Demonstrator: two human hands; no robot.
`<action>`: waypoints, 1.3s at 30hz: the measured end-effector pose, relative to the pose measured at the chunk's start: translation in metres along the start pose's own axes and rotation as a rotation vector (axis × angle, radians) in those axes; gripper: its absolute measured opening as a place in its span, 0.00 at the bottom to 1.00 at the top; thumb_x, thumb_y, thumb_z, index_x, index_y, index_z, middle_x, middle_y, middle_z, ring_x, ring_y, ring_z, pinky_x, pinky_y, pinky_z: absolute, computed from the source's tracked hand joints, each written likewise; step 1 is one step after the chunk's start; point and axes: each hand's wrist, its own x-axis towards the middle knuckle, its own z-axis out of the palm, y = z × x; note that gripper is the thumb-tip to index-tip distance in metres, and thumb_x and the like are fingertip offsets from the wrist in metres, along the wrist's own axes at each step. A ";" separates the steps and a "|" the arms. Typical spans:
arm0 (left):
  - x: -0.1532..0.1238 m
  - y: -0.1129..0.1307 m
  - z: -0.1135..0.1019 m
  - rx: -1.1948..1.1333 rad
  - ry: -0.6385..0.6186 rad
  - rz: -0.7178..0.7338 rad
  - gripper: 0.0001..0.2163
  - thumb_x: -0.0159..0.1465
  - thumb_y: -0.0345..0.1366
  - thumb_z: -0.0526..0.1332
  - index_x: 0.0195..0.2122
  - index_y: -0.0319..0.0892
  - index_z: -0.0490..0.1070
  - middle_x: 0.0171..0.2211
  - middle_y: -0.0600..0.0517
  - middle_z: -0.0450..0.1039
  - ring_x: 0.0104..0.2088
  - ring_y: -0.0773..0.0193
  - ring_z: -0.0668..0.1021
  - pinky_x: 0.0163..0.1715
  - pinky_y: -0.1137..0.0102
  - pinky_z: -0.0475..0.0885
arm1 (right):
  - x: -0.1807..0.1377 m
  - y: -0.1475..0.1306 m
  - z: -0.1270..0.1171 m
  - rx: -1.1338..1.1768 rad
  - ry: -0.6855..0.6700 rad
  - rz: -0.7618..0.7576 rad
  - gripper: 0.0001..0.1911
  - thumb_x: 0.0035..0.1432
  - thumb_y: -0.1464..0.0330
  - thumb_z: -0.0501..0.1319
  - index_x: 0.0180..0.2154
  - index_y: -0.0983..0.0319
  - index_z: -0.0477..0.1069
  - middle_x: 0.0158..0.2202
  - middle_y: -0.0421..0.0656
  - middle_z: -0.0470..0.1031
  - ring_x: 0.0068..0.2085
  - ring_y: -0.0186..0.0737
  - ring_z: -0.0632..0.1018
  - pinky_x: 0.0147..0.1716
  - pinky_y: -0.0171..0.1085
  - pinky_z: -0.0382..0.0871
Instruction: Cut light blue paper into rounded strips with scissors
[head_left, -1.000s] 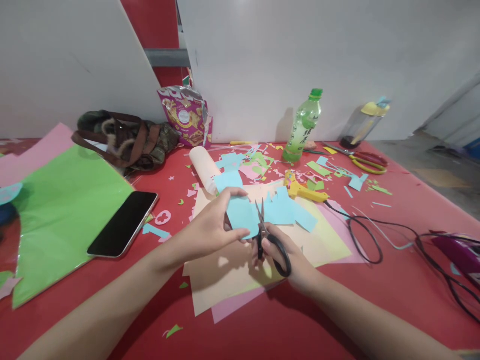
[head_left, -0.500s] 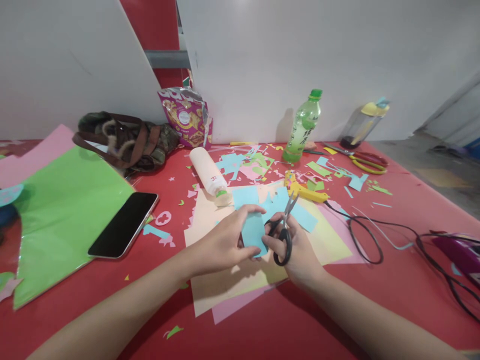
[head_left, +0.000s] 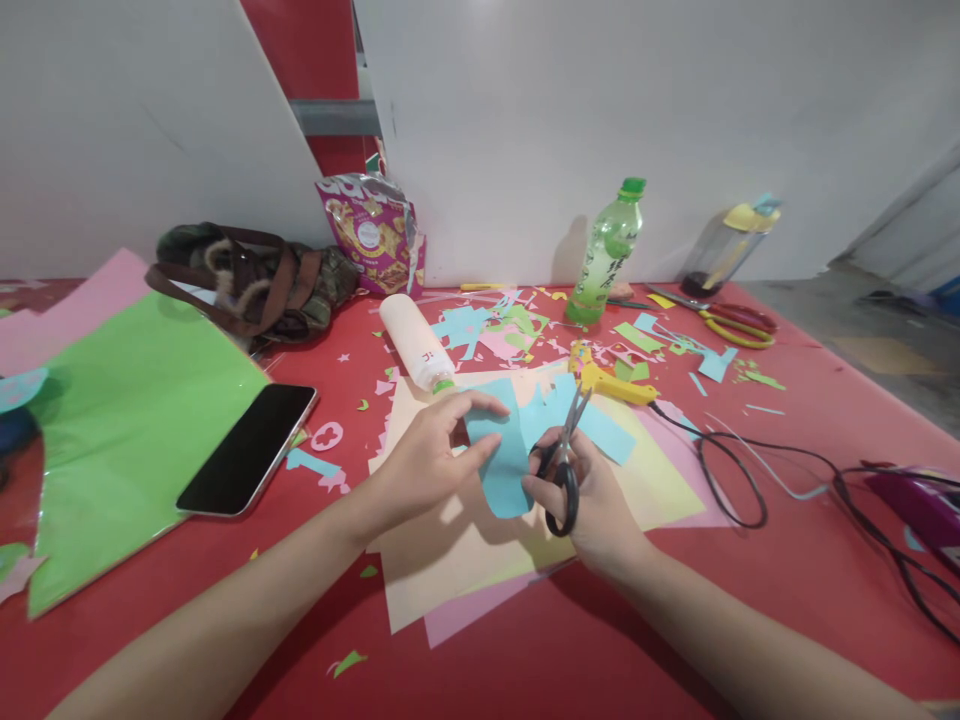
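My left hand (head_left: 427, 458) pinches a light blue paper piece (head_left: 504, 462) by its left edge, above a stack of peach, yellow and pink sheets (head_left: 465, 545). My right hand (head_left: 592, 500) grips black-handled scissors (head_left: 564, 458), with fingers through the loops. The blades point up and away, just right of the blue piece. More blue paper (head_left: 600, 428) lies on the sheets behind the scissors.
On the red table (head_left: 570, 650) lie a black phone (head_left: 249, 446), green and pink sheets (head_left: 127, 420), a brown bag (head_left: 247, 280), a snack pouch (head_left: 371, 232), a white glue bottle (head_left: 412, 340), a green drink bottle (head_left: 606, 252), red-yellow scissors (head_left: 724, 318), a yellow glue gun (head_left: 607, 380), black cables (head_left: 757, 480) and scattered scraps.
The blue piece has been turned in my left hand and now hangs lower and longer. The scissors swung from cutting into the paper to its right side, blades tilted away.
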 end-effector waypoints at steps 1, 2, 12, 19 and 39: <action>0.000 0.000 0.000 -0.015 0.025 -0.009 0.08 0.58 0.34 0.53 0.39 0.42 0.63 0.37 0.51 0.66 0.35 0.66 0.70 0.34 0.70 0.67 | 0.000 -0.001 0.000 -0.008 -0.005 0.001 0.16 0.41 0.72 0.61 0.31 0.58 0.56 0.23 0.31 0.63 0.18 0.26 0.66 0.16 0.28 0.59; 0.000 -0.001 0.001 -0.033 0.046 -0.019 0.07 0.58 0.34 0.54 0.38 0.41 0.64 0.36 0.51 0.66 0.33 0.66 0.70 0.33 0.71 0.67 | 0.000 -0.001 0.000 -0.017 -0.009 0.000 0.16 0.41 0.72 0.61 0.31 0.58 0.55 0.23 0.31 0.63 0.18 0.26 0.66 0.15 0.28 0.59; 0.005 -0.003 0.003 -0.244 0.234 -0.066 0.05 0.52 0.32 0.60 0.30 0.39 0.67 0.27 0.54 0.67 0.25 0.71 0.70 0.24 0.76 0.66 | -0.005 0.001 0.000 -0.135 -0.057 -0.065 0.13 0.44 0.71 0.60 0.33 0.60 0.58 0.24 0.34 0.62 0.23 0.28 0.67 0.23 0.30 0.63; 0.010 -0.011 -0.008 -0.427 0.320 -0.113 0.07 0.50 0.33 0.63 0.30 0.39 0.68 0.25 0.55 0.69 0.24 0.72 0.70 0.24 0.77 0.66 | -0.007 0.003 -0.002 -0.209 -0.196 -0.104 0.11 0.47 0.70 0.59 0.35 0.60 0.60 0.24 0.35 0.62 0.25 0.29 0.66 0.25 0.32 0.60; 0.011 0.001 -0.015 -1.082 0.087 -0.357 0.07 0.47 0.26 0.65 0.28 0.37 0.70 0.21 0.55 0.72 0.21 0.74 0.74 0.23 0.81 0.70 | -0.009 0.002 -0.005 -0.183 -0.437 -0.002 0.14 0.49 0.64 0.59 0.37 0.61 0.60 0.26 0.37 0.62 0.27 0.31 0.68 0.28 0.35 0.63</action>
